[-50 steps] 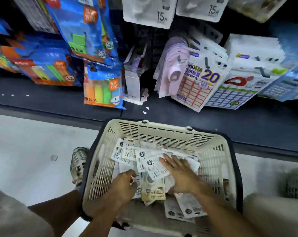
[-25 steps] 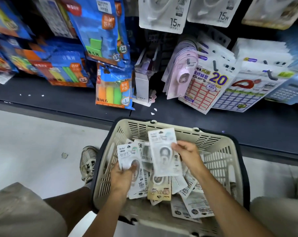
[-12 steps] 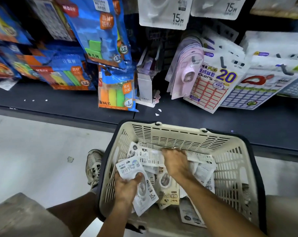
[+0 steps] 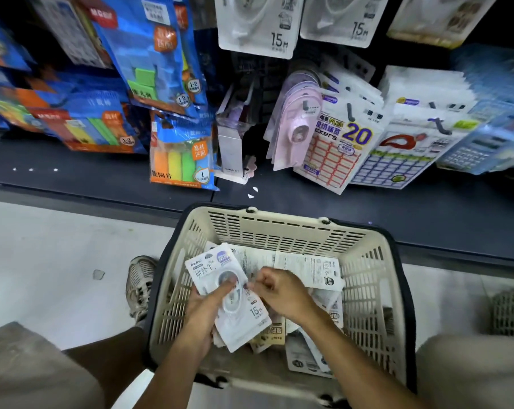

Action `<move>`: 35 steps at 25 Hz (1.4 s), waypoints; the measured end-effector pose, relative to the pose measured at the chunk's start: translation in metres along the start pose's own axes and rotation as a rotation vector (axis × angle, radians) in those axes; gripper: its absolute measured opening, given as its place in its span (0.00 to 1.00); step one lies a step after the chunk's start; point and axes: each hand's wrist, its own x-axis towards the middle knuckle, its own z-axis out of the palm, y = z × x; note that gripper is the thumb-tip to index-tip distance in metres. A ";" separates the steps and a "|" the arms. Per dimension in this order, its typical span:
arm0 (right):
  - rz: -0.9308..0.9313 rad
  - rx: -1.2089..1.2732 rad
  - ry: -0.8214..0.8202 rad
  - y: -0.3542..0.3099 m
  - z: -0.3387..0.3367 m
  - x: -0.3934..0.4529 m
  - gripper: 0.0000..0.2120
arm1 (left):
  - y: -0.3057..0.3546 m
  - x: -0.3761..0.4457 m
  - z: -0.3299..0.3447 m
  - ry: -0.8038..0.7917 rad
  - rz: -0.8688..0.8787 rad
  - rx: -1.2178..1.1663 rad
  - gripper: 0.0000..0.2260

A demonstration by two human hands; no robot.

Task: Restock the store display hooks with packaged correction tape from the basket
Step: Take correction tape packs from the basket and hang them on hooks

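while both hands work inside the basket, the step in hand looks like gathering stock, not hanging yet. left hand holds a small stack of correction tape packs over the basket's left side, thumb pressed on the top pack's face and fingers curled under; i count at least two packs in that stack, exact number can't tell. right hand sits just beside it at the stack's right edge, fingers curled and tips pinched together; whether they pinch a pack edge or nothing, can't tell. loose packs lie across the basket floor, mostly toward the far wall and the right side, roughly six or more visible, overlapping, so no firm count. one basket, sitting on the floor against the shelf edge. above it, two white 15m packs hang at the top of the display, plus one group of pink tape packs on a hook near the middle. judgement: next move calls for squaring the stack so the hang holes line up, then lifting it to the matching hook; holes not visible here, so orientation needs checking first.
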 end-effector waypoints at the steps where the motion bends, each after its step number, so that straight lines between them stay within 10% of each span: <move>1: 0.008 -0.212 0.095 0.012 -0.004 0.000 0.08 | -0.002 0.001 0.000 0.033 0.003 0.051 0.18; 4: 0.285 -0.747 0.082 0.058 -0.029 0.004 0.40 | -0.005 0.003 -0.006 0.058 -0.034 0.119 0.18; 10: 0.199 -0.725 0.080 0.036 -0.088 -0.003 0.10 | -0.001 0.005 -0.005 0.163 0.040 0.153 0.19; 17: -0.145 -0.918 -0.490 -0.098 -0.091 0.001 0.08 | 0.033 -0.009 0.004 -0.066 0.213 0.432 0.21; 21: -0.277 -0.671 -0.291 -0.112 -0.090 -0.001 0.17 | 0.037 -0.022 0.004 -0.338 0.026 0.398 0.27; 28: -0.229 0.068 -0.050 -0.100 -0.066 0.012 0.19 | 0.043 -0.023 0.001 -0.387 -0.057 0.294 0.35; 31: -0.081 0.449 0.318 -0.078 -0.046 0.028 0.10 | 0.042 -0.022 0.000 -0.269 0.004 0.341 0.31; 33: 0.038 0.190 0.411 -0.045 -0.036 0.039 0.09 | 0.040 -0.018 -0.004 -0.152 0.054 0.357 0.25; 35: 0.111 -0.346 0.065 -0.009 -0.015 0.046 0.28 | 0.036 -0.015 -0.010 -0.066 0.056 0.356 0.23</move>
